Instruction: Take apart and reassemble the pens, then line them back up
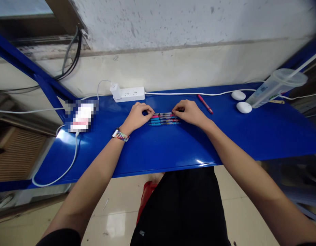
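Observation:
Several pens with blue and pink grips lie side by side in a row on the blue table. At the far side of the row is a clear pen, its two ends pinched by my hands. My left hand has thumb and fingertips closed on the left end and wears a patterned band at the wrist. Closed on the right end are the fingertips of my right hand. A separate red pen rests at an angle to the right of my right hand.
A white power strip with a plugged-in charger stands by the wall. Its cable runs along the table's back. Blurred phone at left has a charging cable. Two white rounded objects sit beside a tilted clear plastic container at right.

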Demonstrator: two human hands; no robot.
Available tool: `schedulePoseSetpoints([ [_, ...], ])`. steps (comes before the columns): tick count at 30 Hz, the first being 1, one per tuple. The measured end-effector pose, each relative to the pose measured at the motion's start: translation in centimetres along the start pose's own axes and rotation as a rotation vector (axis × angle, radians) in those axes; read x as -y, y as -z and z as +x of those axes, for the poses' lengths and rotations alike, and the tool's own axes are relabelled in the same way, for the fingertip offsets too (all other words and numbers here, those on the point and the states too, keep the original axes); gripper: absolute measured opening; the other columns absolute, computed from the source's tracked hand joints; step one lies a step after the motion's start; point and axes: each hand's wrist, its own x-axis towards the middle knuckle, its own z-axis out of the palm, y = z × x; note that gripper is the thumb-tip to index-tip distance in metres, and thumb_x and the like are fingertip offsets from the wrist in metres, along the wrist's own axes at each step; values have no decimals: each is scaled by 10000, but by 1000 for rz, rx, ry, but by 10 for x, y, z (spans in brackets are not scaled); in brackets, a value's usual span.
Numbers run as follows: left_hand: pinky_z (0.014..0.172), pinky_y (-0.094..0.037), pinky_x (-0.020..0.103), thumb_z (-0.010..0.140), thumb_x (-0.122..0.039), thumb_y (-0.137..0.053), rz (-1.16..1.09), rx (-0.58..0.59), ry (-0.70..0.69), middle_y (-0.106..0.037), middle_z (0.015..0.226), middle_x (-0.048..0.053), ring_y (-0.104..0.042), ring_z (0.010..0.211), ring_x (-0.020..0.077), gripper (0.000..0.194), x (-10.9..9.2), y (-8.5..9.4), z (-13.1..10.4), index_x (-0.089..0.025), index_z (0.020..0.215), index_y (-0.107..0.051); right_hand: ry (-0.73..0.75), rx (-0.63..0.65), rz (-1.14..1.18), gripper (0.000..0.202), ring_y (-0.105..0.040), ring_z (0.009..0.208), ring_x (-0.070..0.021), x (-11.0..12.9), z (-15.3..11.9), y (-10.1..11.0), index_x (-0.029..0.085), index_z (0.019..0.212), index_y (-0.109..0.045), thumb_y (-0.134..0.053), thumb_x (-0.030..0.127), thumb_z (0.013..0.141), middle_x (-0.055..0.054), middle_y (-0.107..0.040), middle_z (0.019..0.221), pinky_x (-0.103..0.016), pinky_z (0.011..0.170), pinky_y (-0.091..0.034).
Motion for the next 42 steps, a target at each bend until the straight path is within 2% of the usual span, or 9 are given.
schedulePoseSetpoints([
  [3, 1049, -520, 529, 926, -235, -729, -55, -36, 29, -847, 988, 53, -701, 1051, 318, 139, 0, -1, -1, -293, 918, -855, -28, -47, 35, 176, -741, 875, -271, 1, -1, -2, 210, 944, -886, -713, 196, 917, -91, -823, 968, -423, 864, -580],
  [6, 1066, -561, 506, 971, -304, -732, -285, -102, 110, -861, 1086, 65, -757, 1081, 295, 126, -4, -4, -2, -274, 967, -854, -98, -209, 95, 207, -756, 911, -287, 3, -1, -9, 195, 1032, -872, -702, 296, 971, -125, -811, 1059, -464, 923, -613],
  [9, 1111, -583, 473, 1011, -342, -704, -512, -194, 173, -866, 1125, 67, -778, 1143, 275, 160, -10, -12, -4, -260, 980, -838, -166, -318, 225, 248, -776, 1081, -317, 6, -1, -20, 224, 1105, -851, -662, 348, 1003, -127, -824, 1190, -495, 1030, -616],
  [14, 1194, -571, 461, 1054, -351, -628, -700, -363, 249, -845, 1149, 79, -777, 1204, 254, 219, -19, -34, -5, -257, 972, -809, -222, -362, 459, 270, -750, 1277, -312, 13, -2, -40, 242, 1147, -819, -594, 336, 1032, -111, -841, 1282, -504, 1198, -552],
  [19, 1242, -554, 455, 1102, -386, -565, -692, -342, 286, -839, 1232, 83, -770, 1282, 244, 251, -29, -43, -6, -266, 1031, -774, -248, -371, 532, 278, -717, 1376, -290, 21, -3, -49, 256, 1153, -813, -569, 280, 1022, -95, -826, 1363, -483, 1252, -517],
  [27, 1210, -581, 463, 1077, -343, -556, -759, -341, 300, -835, 1143, 87, -783, 1208, 251, 246, -35, -42, -5, -254, 935, -736, -266, -365, 525, 287, -737, 1324, -290, 29, -5, -50, 251, 1077, -802, -525, 219, 1011, -88, -842, 1295, -456, 1180, -555],
  [33, 1193, -587, 463, 1054, -337, -592, -763, -333, 271, -831, 1103, 85, -788, 1171, 252, 222, -32, -43, -3, -247, 921, -746, -270, -332, 545, 252, -769, 1104, -284, 29, -4, -48, 232, 1036, -797, -558, 238, 959, -83, -853, 1151, -434, 1036, -596],
  [37, 1201, -587, 463, 1050, -290, -598, -758, -326, 302, -842, 1140, 79, -801, 1195, 251, 178, -29, -44, -1, -253, 958, -746, -268, -290, 546, 229, -774, 1108, -285, 26, -4, -45, 237, 1063, -791, -605, 238, 928, -79, -850, 1190, -425, 1026, -604],
  [42, 1180, -593, 473, 1044, -267, -611, -743, -361, 312, -850, 1128, 81, -803, 1177, 257, 178, -18, -38, 4, -252, 951, -762, -258, -343, 490, 225, -777, 1080, -288, 10, 0, -38, 229, 1026, -797, -599, 227, 919, -88, -855, 1135, -432, 1021, -606],
])
